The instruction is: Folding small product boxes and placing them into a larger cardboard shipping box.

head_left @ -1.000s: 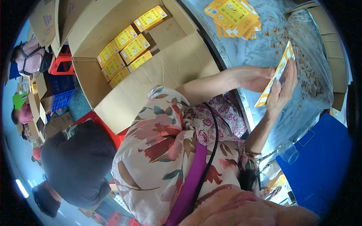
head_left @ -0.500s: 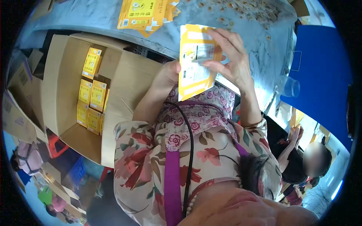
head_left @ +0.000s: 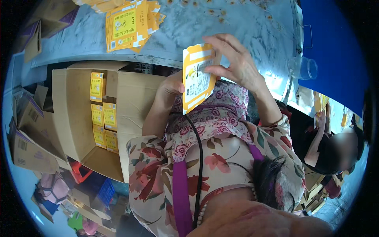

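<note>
A flat-looking yellow-and-white carton (head_left: 197, 81) stands tilted in front of my body, its printed white panel showing. My left hand (head_left: 173, 83) grips its left edge, the thumb in front and the other fingers hidden behind. At the carton's upper right is my right hand (head_left: 233, 63), its thumb against the printed panel and its fingers bent over the top corner. Whether the carton holds anything inside cannot be seen. To my left, several filled yellow cartons (head_left: 98, 87) stand in an open cardboard box (head_left: 65, 106).
Flat yellow carton blanks (head_left: 126, 25) lie stacked on the marbled table (head_left: 189, 23). A clear plastic jar (head_left: 304, 68) stands by a blue panel (head_left: 331, 51) at the right. Other cardboard boxes (head_left: 33, 138) sit far left. A co-worker (head_left: 327, 146) handles something yellow at the right.
My view has shifted, so the box and table sit differently in it. The carton is turned slightly more edge-on, and my right fingers have moved toward its top edge.
</note>
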A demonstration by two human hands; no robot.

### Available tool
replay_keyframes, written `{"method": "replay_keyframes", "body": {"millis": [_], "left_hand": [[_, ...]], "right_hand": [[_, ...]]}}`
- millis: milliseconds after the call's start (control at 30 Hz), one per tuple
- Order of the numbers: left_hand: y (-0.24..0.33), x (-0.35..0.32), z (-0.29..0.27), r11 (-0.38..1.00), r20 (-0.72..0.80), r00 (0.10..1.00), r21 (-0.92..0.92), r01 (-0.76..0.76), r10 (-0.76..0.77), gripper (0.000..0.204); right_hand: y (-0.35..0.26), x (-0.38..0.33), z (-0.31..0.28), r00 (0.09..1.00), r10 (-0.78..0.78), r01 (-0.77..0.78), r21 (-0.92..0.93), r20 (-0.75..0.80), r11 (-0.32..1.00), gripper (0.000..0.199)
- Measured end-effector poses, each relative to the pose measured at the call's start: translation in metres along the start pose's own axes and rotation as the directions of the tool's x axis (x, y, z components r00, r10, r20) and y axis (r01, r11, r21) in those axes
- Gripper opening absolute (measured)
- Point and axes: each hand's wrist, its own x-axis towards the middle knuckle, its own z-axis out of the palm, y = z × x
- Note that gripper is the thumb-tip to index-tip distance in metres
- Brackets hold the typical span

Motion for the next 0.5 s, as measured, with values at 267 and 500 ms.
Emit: {"method": "replay_keyframes", "body": {"millis": [267,500], "left_hand": [[0.001,0.013,0.003,0.982,0.083,0.990,0.158,0.104,-0.118,0.114],[-0.003,0.026,0.011,0.965,0.188,0.958,0.189,0.181,-0.216,0.127]], "right_hand": [[0.007,-0.020,-0.008,0.996,0.061,-0.054,0.107,-0.060,0.993,0.051],[0.019,-0.044,-0.013,0.981,0.138,-0.071,0.410,-0.136,0.909,0.038]]}}
